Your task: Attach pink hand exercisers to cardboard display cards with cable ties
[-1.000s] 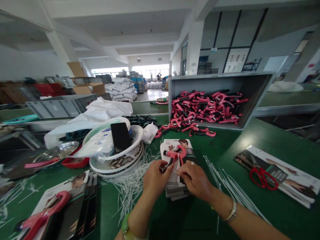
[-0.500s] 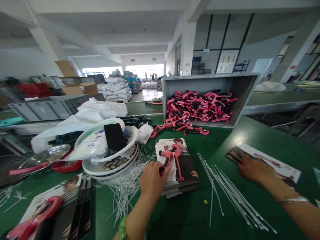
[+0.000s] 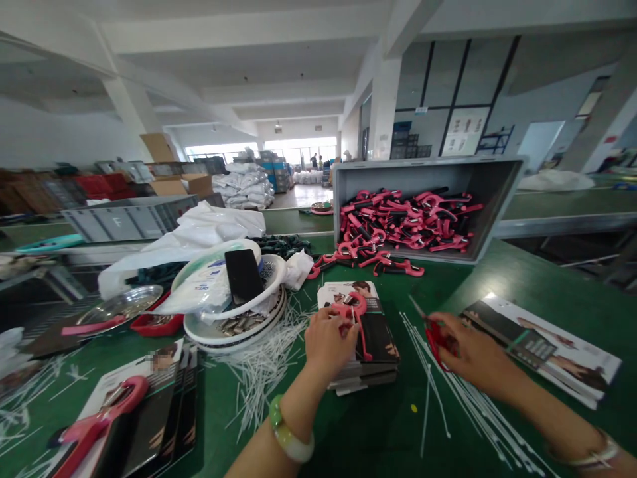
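My left hand [image 3: 328, 338] is over a pink and black hand grip strengthener [image 3: 362, 325], which lies on a stack of printed cards [image 3: 385, 342]. Its thumb and fingers are pinched together, seemingly on the thin white cable tie at the strengthener; the fingers partly hide the spot. In my right hand [image 3: 470, 348] are red-handled scissors [image 3: 438, 342], blades pointing up and left above the table. Loose white cable ties [image 3: 462, 392] lie under and in front of that hand. A second pile of cards [image 3: 557, 342] is on the right.
A grey crate [image 3: 497, 219] tipped towards me holds many pink strengtheners, several spilling out. Stacked white bowls [image 3: 233, 342] carry a phone [image 3: 243, 275] and metal parts. More cable ties [image 3: 269, 365] lie beside them. At front left, another strengthener [image 3: 99, 425] rests on fanned cards.
My right hand has lifted the scissors from beside the right card pile and brought them left. My left hand has shifted up to the middle of the strengthener. The view has turned slightly left.
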Available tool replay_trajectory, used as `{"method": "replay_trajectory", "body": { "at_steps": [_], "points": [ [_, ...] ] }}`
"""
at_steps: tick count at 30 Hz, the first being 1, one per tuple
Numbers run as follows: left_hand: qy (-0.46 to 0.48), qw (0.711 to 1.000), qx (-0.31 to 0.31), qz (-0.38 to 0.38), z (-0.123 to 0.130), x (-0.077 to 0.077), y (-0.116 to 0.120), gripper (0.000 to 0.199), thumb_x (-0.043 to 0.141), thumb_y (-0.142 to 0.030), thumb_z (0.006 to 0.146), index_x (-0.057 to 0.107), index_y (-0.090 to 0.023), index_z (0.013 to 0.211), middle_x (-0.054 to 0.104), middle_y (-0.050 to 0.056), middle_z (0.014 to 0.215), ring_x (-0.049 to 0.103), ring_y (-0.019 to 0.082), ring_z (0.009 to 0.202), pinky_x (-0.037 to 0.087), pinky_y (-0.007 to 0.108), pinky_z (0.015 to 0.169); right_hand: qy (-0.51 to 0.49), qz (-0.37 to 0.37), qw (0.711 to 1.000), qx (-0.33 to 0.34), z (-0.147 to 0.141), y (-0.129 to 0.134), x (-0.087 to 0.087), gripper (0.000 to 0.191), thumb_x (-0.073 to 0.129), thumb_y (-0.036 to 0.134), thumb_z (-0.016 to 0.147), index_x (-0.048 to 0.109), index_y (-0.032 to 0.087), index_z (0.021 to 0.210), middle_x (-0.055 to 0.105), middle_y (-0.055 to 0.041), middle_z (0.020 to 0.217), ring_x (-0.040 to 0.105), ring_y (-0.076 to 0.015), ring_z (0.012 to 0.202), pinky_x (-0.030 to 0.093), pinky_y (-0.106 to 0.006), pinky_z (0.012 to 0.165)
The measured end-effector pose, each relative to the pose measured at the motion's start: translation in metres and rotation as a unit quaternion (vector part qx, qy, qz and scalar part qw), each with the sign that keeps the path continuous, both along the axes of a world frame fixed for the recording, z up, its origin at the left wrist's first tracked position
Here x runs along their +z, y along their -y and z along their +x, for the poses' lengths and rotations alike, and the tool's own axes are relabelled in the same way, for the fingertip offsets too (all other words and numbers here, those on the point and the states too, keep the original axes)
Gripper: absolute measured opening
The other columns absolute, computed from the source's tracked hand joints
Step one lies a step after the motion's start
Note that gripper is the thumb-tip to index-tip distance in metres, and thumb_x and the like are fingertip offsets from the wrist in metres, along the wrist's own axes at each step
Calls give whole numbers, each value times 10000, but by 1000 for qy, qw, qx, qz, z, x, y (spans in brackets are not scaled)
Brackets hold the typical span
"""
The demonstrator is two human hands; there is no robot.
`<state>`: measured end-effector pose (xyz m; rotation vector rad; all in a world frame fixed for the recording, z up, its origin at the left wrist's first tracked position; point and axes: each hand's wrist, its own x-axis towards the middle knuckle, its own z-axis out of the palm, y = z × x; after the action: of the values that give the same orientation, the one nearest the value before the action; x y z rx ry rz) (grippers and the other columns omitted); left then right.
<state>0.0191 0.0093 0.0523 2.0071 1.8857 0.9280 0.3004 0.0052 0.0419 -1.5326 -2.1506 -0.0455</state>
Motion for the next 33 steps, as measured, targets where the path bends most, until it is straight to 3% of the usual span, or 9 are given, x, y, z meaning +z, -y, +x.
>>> {"method": "replay_trajectory", "body": {
  "at_steps": [2,4,8,14,18,28,33],
  "points": [
    [54,998,0,-34,2,-2,-7,174,586,-339,758,707,-226,705,629,58,947,545,230,954,419,363,848,84,39,994,56,-32,1,10,411,485,161,757,531,175,1165,677,-67,879,638,-184,714,481,-289,630],
    [111,993,-14,-44,0,-7,-12,174,580,-296,756,683,-211,643,639,36,872,550,207,965,412,338,878,163,82,979,87,-53,-2,16,426,481,99,759,534,171,1176,647,-92,903,620,-212,798,474,-319,684],
    [176,983,-30,-40,-6,-16,-17,158,589,-277,752,678,-198,647,640,26,914,546,184,1009,406,305,906,260,138,950,100,-72,-13,22,340,519,128,807,579,202,1133,597,-83,826,576,-221,748,444,-330,657],
    [209,976,-43,-34,-8,-19,-17,174,596,-307,763,676,-198,653,628,30,943,543,183,1021,403,310,922,294,185,933,99,-84,-26,15,322,519,105,822,584,196,1124,587,-78,770,557,-205,705,411,-305,625],
    [210,976,-47,-29,-7,-20,-16,171,600,-316,771,673,-205,664,621,30,952,535,182,1022,395,318,930,316,192,924,98,-89,-30,11,327,549,124,810,579,182,1131,596,-84,770,555,-203,677,386,-290,568],
    [207,977,-47,-3,-6,-21,-15,148,606,-287,767,646,-196,658,607,30,926,535,182,979,395,331,911,351,183,907,140,-92,-34,20,316,557,112,794,595,167,1103,632,-88,778,579,-204,691,325,-276,512],
    [254,967,-16,19,-3,-27,-17,140,608,-267,743,620,-178,636,589,47,914,538,197,938,403,348,887,351,111,917,154,-89,-38,20,294,509,161,837,587,164,1121,663,-87,794,602,-184,648,291,-255,489]
  ]
}}
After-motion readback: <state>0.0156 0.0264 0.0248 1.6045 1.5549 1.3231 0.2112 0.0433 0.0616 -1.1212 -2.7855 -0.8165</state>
